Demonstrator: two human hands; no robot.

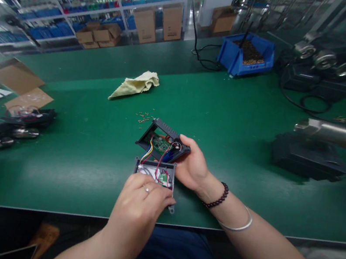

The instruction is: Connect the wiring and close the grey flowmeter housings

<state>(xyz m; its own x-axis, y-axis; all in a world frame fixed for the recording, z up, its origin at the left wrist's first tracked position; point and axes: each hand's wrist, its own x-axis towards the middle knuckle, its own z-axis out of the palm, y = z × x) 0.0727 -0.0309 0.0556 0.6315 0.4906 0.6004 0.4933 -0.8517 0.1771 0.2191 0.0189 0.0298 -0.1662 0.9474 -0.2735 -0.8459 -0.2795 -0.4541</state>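
An opened dark grey electronics housing lies in two halves joined by coloured wires (pixel 147 151). My right hand (pixel 194 166) grips the upper half (pixel 163 124), which is tilted and shows a green circuit board (pixel 161 145) inside. Over the lower half (pixel 137 165) my left hand (pixel 141 199) is closed, its fingers bent around the near side. A white part and a small green board (pixel 164 177) show inside that half; the rest is covered by my left hand. Several small brass-coloured screws (pixel 143 120) are scattered on the green bench just beyond the housing.
A pale yellow cloth (pixel 136 84) lies farther back on the green bench (pixel 92 133). A blue bin (pixel 228 57) of small screws stands behind. Right is a dark unit with a metal cylinder (pixel 328 131); left are opened units with wires (pixel 11 122) beside cardboard (pixel 19 75).
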